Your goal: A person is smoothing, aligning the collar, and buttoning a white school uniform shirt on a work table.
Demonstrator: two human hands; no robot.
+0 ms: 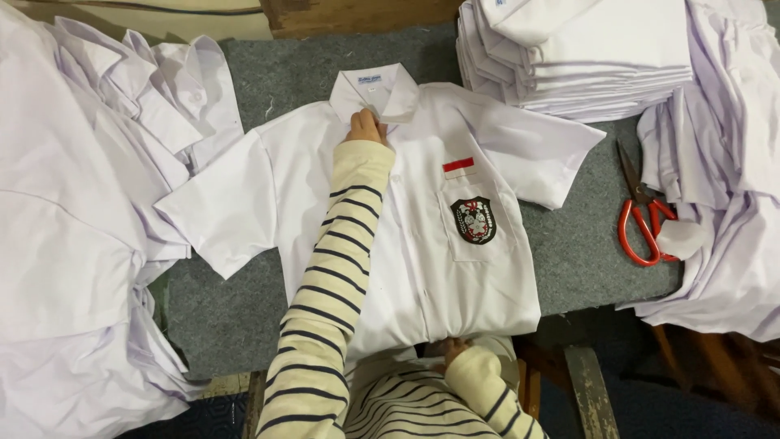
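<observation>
A white short-sleeved shirt lies face up and spread flat on the grey table, collar at the far side. Its chest pocket carries a dark shield badge with a small red and white strip above it. My left hand, in a cream sleeve with dark stripes, pinches the shirt at the collar front. My right hand grips the shirt's bottom hem at the near table edge, mostly hidden under the cloth.
Loose white shirts are heaped at the left and right. A neat stack of folded white shirts stands at the back right. Red-handled scissors lie on the table right of the shirt.
</observation>
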